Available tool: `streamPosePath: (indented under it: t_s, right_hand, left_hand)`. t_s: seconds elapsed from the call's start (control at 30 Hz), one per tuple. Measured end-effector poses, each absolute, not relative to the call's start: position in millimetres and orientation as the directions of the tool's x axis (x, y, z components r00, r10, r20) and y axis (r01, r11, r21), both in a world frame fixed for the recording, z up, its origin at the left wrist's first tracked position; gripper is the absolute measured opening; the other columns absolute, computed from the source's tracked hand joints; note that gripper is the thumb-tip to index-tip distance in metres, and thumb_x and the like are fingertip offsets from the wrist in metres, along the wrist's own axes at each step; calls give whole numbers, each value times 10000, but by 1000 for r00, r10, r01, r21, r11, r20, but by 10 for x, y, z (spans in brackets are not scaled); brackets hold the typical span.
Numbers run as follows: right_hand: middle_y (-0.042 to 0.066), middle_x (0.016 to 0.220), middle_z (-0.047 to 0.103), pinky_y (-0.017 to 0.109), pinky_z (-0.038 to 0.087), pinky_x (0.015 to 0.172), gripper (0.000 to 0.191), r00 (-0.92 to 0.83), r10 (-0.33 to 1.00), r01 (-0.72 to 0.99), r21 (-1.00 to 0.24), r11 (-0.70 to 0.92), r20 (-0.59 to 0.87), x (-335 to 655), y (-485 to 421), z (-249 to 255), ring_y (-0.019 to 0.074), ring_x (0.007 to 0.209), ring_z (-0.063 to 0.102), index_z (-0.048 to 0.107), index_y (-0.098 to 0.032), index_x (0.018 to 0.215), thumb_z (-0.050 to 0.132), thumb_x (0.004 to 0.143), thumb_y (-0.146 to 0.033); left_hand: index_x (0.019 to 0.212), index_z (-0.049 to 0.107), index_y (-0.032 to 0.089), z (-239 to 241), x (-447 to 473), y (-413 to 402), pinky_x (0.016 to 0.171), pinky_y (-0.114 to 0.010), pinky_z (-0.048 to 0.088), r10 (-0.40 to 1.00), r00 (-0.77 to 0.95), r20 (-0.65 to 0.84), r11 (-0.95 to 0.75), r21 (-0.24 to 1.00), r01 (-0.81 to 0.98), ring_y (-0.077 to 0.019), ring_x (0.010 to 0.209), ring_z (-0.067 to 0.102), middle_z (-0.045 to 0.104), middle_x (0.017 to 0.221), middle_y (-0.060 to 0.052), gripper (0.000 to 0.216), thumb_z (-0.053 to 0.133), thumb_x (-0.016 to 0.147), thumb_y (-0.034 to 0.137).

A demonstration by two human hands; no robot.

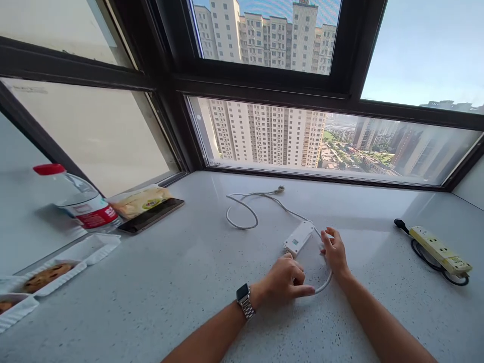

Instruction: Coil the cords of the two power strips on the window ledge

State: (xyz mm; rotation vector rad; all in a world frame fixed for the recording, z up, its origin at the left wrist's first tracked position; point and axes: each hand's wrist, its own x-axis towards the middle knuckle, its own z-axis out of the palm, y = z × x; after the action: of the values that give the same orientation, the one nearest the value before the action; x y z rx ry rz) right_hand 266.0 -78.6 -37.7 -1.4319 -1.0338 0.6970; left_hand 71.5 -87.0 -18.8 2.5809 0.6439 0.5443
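Cord (324, 288) bent beside a white box (299, 238)

The smooth, oblong box lies on a glossy, speckled counter (170, 287), screw heads and a small label showing. Just right of it, the right hand (335, 252) pinches the round cord in bent fingers. At the box's near end, partly covering it, the left hand (284, 278) is curled, thumb against the cord; I cannot tell whether it grips. A metal-link watch (244, 295) circles that wrist. Beyond the box, the cord loops to a plug (280, 189). Well left of the box are a dark, flat phone (153, 216), a crinkly packet (132, 202), a clear red-capped bottle (85, 201) and a ridged tray (108, 245) of cookies (51, 277). Well right of it lies a yellowish power strip (440, 249).
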Motion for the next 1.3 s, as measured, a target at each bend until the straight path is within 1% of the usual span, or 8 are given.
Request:
streamPosePath:
  t_s: [0.17, 0.4, 0.5, 0.6, 0.73, 0.9, 1.03, 1.3]
  right_hand:
    - [100, 929, 686, 295, 454, 604, 515, 352, 913, 510, -860, -3, 205, 2841, -769, -301, 176, 628, 603, 608, -131, 1123, 546, 768, -499]
    - [10, 700, 651, 235, 301, 515, 295, 222, 960, 839, -536, -98, 173, 2682, -840, -231, 163, 647, 581, 642, -220, 1057, 535, 790, -285]
    - [-5, 639, 606, 223, 267, 478, 278, 224, 958, 827, -555, -90, 177, 2684, -839, -237, 143, 577, 536, 632, -207, 1044, 512, 807, -288]
    - [-19, 559, 536, 221, 256, 468, 266, 239, 944, 784, -619, -48, 229, 2711, -825, -271, 130, 525, 483, 650, -195, 862, 499, 824, -411]
    - [-20, 468, 455, 230, 273, 480, 514, 115, 959, 672, -731, 117, 259, 2652, -834, -328, 108, 461, 413, 581, -169, 563, 433, 824, -586]
    - [85, 832, 700, 280, 448, 682, 649, -62, 970, 316, -917, 243, 235, 2499, -902, -305, 201, 764, 623, 700, -155, 857, 348, 825, -700]
    - [87, 1198, 631, 368, 398, 952, 753, -33, 965, 127, -957, 262, 260, 2514, -933, -254, 255, 1130, 545, 685, -212, 1043, 301, 766, -798]
    - [100, 908, 685, 331, 488, 673, 393, 222, 975, -284, -955, 90, 26, 2694, -825, -301, 208, 770, 604, 659, -175, 751, 611, 685, -559]
  left_hand:
    - [378, 436, 135, -181, 667, -830, 637, -280, 327, 516, 811, 276, -842, 337, 421, -60, 421, 223, 403, 357, 42, 572, 602, 807, 474]
    - [749, 648, 163, 142, 346, -504, 737, -323, 385, 692, 447, 567, -666, 261, 699, -188, 719, 553, 629, 701, -60, 257, 480, 870, 314]
    - [990, 619, 158, 405, 58, -185, 917, -462, 362, 720, -165, 674, -331, 542, 772, -345, 1139, 454, 585, 1101, -151, 291, 623, 745, 314]
    - [1136, 519, 105, 604, -182, 164, 940, -510, 388, 810, -529, 254, -100, 948, 302, -387, 1223, 397, 495, 1234, -193, 526, 688, 645, 189]
    - [1306, 357, 40, 683, -175, 283, 735, -388, 535, 877, -476, 66, -50, 998, 46, -253, 904, 646, 590, 1095, -197, 587, 479, 733, 84]
    - [1486, -5, 249, 472, 363, -300, 604, -262, 548, 846, 66, 528, -532, 836, 133, -144, 755, 678, 570, 1271, -137, 785, 382, 808, 159]
    - [1466, 242, 207, 98, 801, -740, 729, -299, 533, 619, 632, 467, -769, 524, 367, -167, 779, 678, 687, 1091, -110, 686, 382, 804, 97]
    - [1351, 468, 212, -155, 905, -877, 719, -235, 464, 507, 779, 370, -842, 407, 355, -146, 784, 628, 687, 919, -38, 615, 405, 765, 40]
